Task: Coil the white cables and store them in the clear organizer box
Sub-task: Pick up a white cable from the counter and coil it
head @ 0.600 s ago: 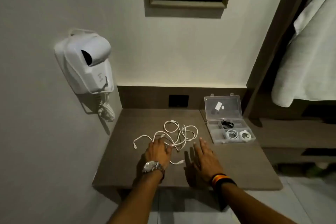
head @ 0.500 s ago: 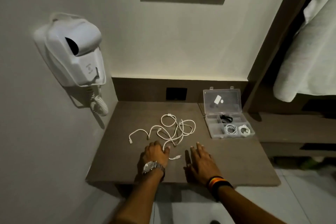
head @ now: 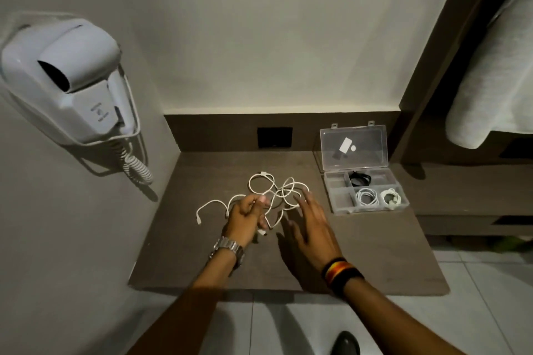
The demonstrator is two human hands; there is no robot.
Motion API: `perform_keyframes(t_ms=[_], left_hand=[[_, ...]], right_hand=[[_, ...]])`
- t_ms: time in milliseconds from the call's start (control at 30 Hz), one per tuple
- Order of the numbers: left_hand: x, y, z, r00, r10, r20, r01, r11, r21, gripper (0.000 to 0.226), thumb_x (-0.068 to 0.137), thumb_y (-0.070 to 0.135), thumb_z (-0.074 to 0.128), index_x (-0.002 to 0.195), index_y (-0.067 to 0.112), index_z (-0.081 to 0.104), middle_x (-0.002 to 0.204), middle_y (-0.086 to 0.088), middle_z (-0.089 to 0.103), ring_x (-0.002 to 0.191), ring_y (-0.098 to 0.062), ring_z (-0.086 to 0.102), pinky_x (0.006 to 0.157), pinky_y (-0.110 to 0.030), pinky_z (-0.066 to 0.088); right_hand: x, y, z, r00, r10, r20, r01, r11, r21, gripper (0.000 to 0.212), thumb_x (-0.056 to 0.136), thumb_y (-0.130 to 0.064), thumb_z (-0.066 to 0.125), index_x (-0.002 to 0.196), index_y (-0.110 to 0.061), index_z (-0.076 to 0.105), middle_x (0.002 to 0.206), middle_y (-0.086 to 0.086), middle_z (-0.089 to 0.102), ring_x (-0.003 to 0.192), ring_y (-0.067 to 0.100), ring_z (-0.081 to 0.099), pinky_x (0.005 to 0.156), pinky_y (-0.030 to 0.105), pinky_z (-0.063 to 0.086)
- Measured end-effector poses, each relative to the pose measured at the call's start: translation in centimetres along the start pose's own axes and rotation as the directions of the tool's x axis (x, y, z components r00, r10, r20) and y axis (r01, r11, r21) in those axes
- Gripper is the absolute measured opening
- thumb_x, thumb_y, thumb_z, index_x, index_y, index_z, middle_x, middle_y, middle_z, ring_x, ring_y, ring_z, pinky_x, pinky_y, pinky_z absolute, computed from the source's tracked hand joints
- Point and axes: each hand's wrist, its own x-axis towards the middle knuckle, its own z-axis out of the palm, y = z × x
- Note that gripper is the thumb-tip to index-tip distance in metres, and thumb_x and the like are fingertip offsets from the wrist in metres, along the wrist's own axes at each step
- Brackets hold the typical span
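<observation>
A tangle of white cables (head: 272, 190) lies in the middle of the brown desk (head: 375, 253). My left hand (head: 245, 217), with a metal watch on the wrist, is closed on a strand of the tangle at its left side. My right hand (head: 313, 225) hovers flat with fingers spread over the tangle's right part, holding nothing. The clear organizer box (head: 336, 196) stands open at the desk's back right, lid (head: 353, 147) upright. Two coiled white cables (head: 367, 197) and a black cable (head: 359, 179) lie in its compartments.
A white wall-mounted hair dryer (head: 72, 81) with a curly cord hangs at the left. A dark wall socket (head: 274, 137) sits behind the desk. A white towel (head: 496, 66) hangs at the right. Tiled floor lies below the desk's front edge.
My left hand has lifted off the desk and closed on a cable strand. My right hand moved forward over the tangle. The camera tilted down.
</observation>
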Motion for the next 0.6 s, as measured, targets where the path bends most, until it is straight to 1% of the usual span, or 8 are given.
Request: perform_keyframes(t_ms=[67, 133, 200, 267, 333, 400, 467, 600], left_hand=[[0.4, 3.5, -0.9, 0.990, 0.061, 0.125, -0.065, 0.997, 0.032, 0.034, 0.092, 0.053, 0.058, 0.097, 0.025, 0.076, 0.046, 0.009, 0.051, 0.042, -0.013, 0.047, 0.044, -0.029, 0.044], [0.8, 6.7, -1.6, 0.971, 0.071, 0.228, -0.077, 0.997, 0.017, 0.034, 0.096, 0.048, 0.056, 0.102, 0.021, 0.076, 0.046, 0.012, 0.043, 0.039, -0.006, 0.036, 0.041, -0.020, 0.031], [1.4, 9.7, -2.5, 0.959, 0.043, 0.279, -0.004, 0.990, -0.138, 0.035, 0.102, 0.037, 0.050, 0.108, 0.010, 0.071, 0.047, 0.010, 0.035, 0.034, -0.004, 0.029, 0.036, -0.015, 0.024], [2.0, 12.3, -3.6, 0.951, 0.055, 0.303, 0.070, 0.919, -0.387, 0.034, 0.104, 0.030, 0.046, 0.113, 0.003, 0.065, 0.046, 0.008, 0.033, 0.030, -0.001, 0.027, 0.032, -0.014, 0.019], [2.5, 14.3, -4.5, 0.942, 0.102, 0.319, 0.083, 0.852, -0.517, 0.034, 0.103, 0.028, 0.046, 0.118, 0.002, 0.062, 0.049, 0.008, 0.034, 0.030, -0.001, 0.027, 0.033, -0.017, 0.016], [2.9, 15.9, -4.3, 0.933, 0.103, 0.344, 0.083, 0.870, -0.486, 0.035, 0.104, 0.027, 0.044, 0.119, 0.002, 0.063, 0.052, 0.005, 0.034, 0.032, -0.001, 0.026, 0.034, -0.018, 0.014], [3.6, 17.3, -3.6, 0.926, 0.095, 0.364, 0.061, 0.917, -0.394, 0.033, 0.105, 0.028, 0.043, 0.113, 0.007, 0.067, 0.054, 0.003, 0.034, 0.032, -0.001, 0.026, 0.034, -0.015, 0.015], [4.9, 18.8, -3.8, 0.974, 0.085, 0.209, -0.024, 0.960, -0.278, 0.034, 0.103, 0.035, 0.050, 0.094, 0.013, 0.074, 0.050, 0.005, 0.036, 0.033, -0.003, 0.028, 0.034, -0.013, 0.020]], right_hand=[[3.9, -1.8, -2.2, 0.998, -0.060, 0.033, 0.058, 0.996, 0.071, 0.055, 0.101, -0.023, 0.053, 0.153, -0.026, 0.037, 0.166, 0.000, 0.029, 0.154, 0.017, 0.020, 0.125, 0.041, 0.017], [7.2, -3.4, -4.3, 0.991, -0.081, 0.108, 0.064, 0.987, 0.147, 0.031, 0.102, -0.024, 0.054, 0.133, -0.021, 0.059, 0.143, 0.003, 0.059, 0.139, 0.015, 0.046, 0.124, 0.045, 0.025], [9.8, -4.1, -6.6, 0.987, -0.054, 0.149, -0.012, 0.912, 0.410, 0.017, 0.104, -0.022, 0.054, 0.108, -0.015, 0.069, 0.095, 0.001, 0.074, 0.095, 0.013, 0.068, 0.100, 0.039, 0.048], [12.0, -4.0, -8.8, 0.993, -0.047, 0.104, -0.028, 0.787, 0.616, 0.016, 0.103, -0.013, 0.055, 0.104, -0.004, 0.069, 0.073, 0.005, 0.066, 0.075, 0.021, 0.066, 0.083, 0.037, 0.052], [13.6, -3.8, -10.3, 0.994, -0.077, 0.074, 0.007, 0.741, 0.671, 0.014, 0.100, -0.012, 0.062, 0.108, -0.004, 0.069, 0.086, 0.008, 0.071, 0.085, 0.021, 0.068, 0.089, 0.037, 0.054], [14.6, -4.6, -10.7, 0.973, -0.181, 0.141, 0.039, 0.735, 0.677, 0.028, 0.095, -0.020, 0.069, 0.123, -0.012, 0.067, 0.119, 0.004, 0.072, 0.113, 0.014, 0.067, 0.102, 0.032, 0.052], [15.3, -5.8, -9.9, 0.935, -0.288, 0.205, 0.084, 0.745, 0.662, 0.036, 0.096, -0.022, 0.069, 0.130, -0.016, 0.062, 0.130, 0.003, 0.069, 0.123, 0.011, 0.063, 0.105, 0.027, 0.050], [17.4, -6.9, -10.2, 0.960, -0.250, 0.128, 0.076, 0.668, 0.740, 0.007, 0.099, -0.010, 0.062, 0.097, -0.009, 0.068, 0.078, 0.000, 0.074, 0.068, 0.011, 0.070, 0.074, 0.027, 0.055]])
